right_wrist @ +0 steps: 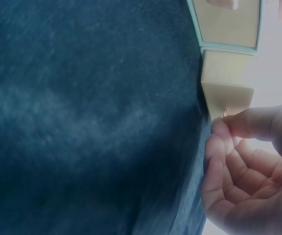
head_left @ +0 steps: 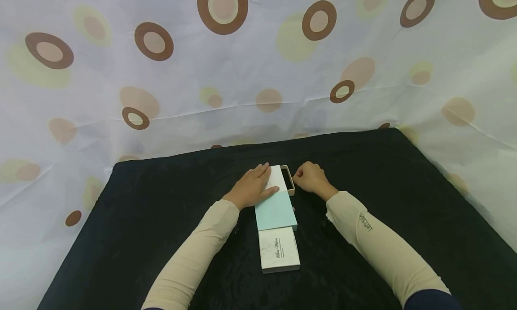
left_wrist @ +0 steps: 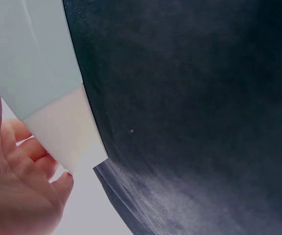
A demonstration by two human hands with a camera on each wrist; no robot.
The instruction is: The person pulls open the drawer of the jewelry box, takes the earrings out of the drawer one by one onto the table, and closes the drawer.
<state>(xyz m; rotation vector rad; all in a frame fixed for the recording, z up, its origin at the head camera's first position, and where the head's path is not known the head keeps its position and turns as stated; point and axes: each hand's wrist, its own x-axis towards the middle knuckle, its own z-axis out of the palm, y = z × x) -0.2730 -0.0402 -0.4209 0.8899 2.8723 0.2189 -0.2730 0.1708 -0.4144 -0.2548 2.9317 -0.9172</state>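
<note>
A flat box with a white part (head_left: 276,176) at the far end and a light-blue part (head_left: 276,213) nearer me lies on the black cloth. My left hand (head_left: 252,186) rests flat across its white part, fingers extended and thumb spread; the left wrist view shows that hand's palm and fingers (left_wrist: 45,164) beside the box. A shallow tan drawer (head_left: 291,192) juts out of the box's right side. At the drawer's outer end my right hand (head_left: 311,177) pinches a small pull tab between thumb and forefinger, its other fingers curled. The fingertips mostly cover the tab.
Touching the light-blue part's near edge, a white box (head_left: 278,247) printed "Best Wishes" lies towards me. Black cloth (head_left: 161,229) covers the table, and a patterned white curtain (head_left: 242,76) hangs behind and along both sides.
</note>
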